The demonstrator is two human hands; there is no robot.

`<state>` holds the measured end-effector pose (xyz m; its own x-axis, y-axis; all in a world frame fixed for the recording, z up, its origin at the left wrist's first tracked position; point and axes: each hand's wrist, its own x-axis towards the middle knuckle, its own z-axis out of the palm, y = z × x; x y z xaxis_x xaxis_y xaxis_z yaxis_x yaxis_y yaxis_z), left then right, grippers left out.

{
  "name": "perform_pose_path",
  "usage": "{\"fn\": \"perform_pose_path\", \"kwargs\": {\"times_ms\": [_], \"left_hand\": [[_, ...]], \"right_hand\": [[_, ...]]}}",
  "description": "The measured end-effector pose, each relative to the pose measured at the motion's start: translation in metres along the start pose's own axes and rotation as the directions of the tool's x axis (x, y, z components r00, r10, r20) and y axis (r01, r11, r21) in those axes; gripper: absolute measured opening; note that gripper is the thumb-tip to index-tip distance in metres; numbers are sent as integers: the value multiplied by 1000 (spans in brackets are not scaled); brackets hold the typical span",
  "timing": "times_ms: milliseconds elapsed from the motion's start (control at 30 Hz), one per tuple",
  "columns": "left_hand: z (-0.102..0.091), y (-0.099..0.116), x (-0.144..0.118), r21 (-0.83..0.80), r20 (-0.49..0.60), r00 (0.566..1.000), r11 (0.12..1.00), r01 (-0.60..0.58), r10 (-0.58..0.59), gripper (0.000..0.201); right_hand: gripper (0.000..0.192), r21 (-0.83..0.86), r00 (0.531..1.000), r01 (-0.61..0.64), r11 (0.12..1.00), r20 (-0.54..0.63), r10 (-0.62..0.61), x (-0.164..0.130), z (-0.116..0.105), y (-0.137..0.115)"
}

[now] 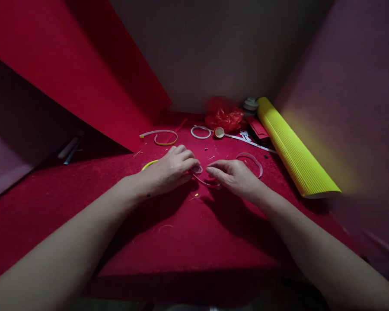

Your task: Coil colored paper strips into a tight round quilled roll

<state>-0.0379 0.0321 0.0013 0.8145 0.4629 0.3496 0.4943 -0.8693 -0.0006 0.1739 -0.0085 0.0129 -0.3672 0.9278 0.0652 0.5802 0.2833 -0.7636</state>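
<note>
My left hand (173,167) is closed on a small, tightly wound coil (197,169) of pale pink strip, probably paper, at its fingertips. From the coil the pink strip (207,185) curves down and right to the lower fingers of my right hand (235,175). Past that hand it loops out behind. The thumb and index finger of my right hand are drawn together just right of the coil; the strip runs against its curled lower fingers. A yellow strip (149,164) shows behind my left wrist, partly hidden by it.
On the red-covered table (194,242), a white-and-yellow strip (166,144), a white ring (200,132) and a small roll (218,132) lie behind my hands. Further back are a red plastic bag (225,114) and a jar (250,106). Yellow corrugated sheet (294,149) lies right; a red board (94,73) leans left.
</note>
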Motion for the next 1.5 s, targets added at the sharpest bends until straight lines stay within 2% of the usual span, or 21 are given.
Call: {"fn": "perform_pose_path", "kwargs": {"times_ms": [33, 100, 167, 267, 367, 433, 500, 567, 667, 767, 833, 900, 1000, 1067, 1233, 1400, 1500], "left_hand": [[-2, 4, 1, 11, -6, 1000, 1000, -8, 8, 17], [-6, 10, 4, 41, -26, 999, 999, -24, 25, 18], [-6, 13, 5, 64, -57, 997, 997, -42, 45, 21], [-5, 14, 4, 73, -92, 993, 995, -65, 71, 23], [-4, 15, 4, 45, -99, 993, 997, -67, 71, 21], [-4, 15, 4, -54, -104, 994, 998, -21, 15, 24], [-6, 15, 5, -240, -75, 991, 967, 91, -112, 33], [-8, 16, 6, -473, 5, 955, 841, 263, -296, 36], [-10, 19, 9, -721, 160, 850, 529, 448, -502, 36], [-9, 24, 13, -805, 275, 789, 317, 501, -550, 31], [-7, 27, 15, -818, 324, 758, 235, 525, -566, 27], [-7, 28, 16, -823, 347, 735, 186, 537, -583, 26], [-7, 27, 15, -842, 342, 730, 153, 518, -591, 25], [-7, 26, 14, -845, 338, 728, 147, 513, -597, 24], [-9, 26, 13, -843, 324, 728, 165, 511, -604, 23], [-11, 28, 15, -828, 320, 725, 191, 527, -610, 22], [-11, 27, 15, -854, 305, 763, 191, 484, -570, 23]], "right_hand": [[27, 173, 997, -74, 982, 37, 68, 3, 1, 0], [27, 448, 974, -218, 867, 152, 166, 8, 5, 0], [26, 583, 946, -318, 748, 253, 204, 12, 8, 2], [20, 656, 932, -360, 663, 289, 220, 15, 13, 5], [11, 680, 946, -325, 658, 225, 235, 16, 16, 8], [10, 674, 955, -294, 677, 188, 228, 16, 17, 8], [12, 681, 969, -244, 691, 140, 204, 16, 16, 8], [16, 686, 979, -195, 701, 92, 183, 15, 16, 8], [18, 654, 985, -157, 740, 45, 170, 13, 16, 6], [18, 635, 987, -142, 759, 31, 159, 12, 18, 4], [18, 666, 986, -147, 731, 42, 160, 12, 20, 4], [18, 736, 987, -143, 662, 54, 154, 13, 22, 6], [25, 837, 991, -105, 537, 44, 126, 16, 24, 9], [28, 861, 992, -90, 501, 34, 120, 17, 25, 12], [22, 857, 991, -109, 503, 54, 123, 17, 25, 14], [19, 826, 987, -131, 548, 57, 151, 16, 24, 14], [15, 808, 987, -125, 576, 43, 154, 16, 24, 16]]}}
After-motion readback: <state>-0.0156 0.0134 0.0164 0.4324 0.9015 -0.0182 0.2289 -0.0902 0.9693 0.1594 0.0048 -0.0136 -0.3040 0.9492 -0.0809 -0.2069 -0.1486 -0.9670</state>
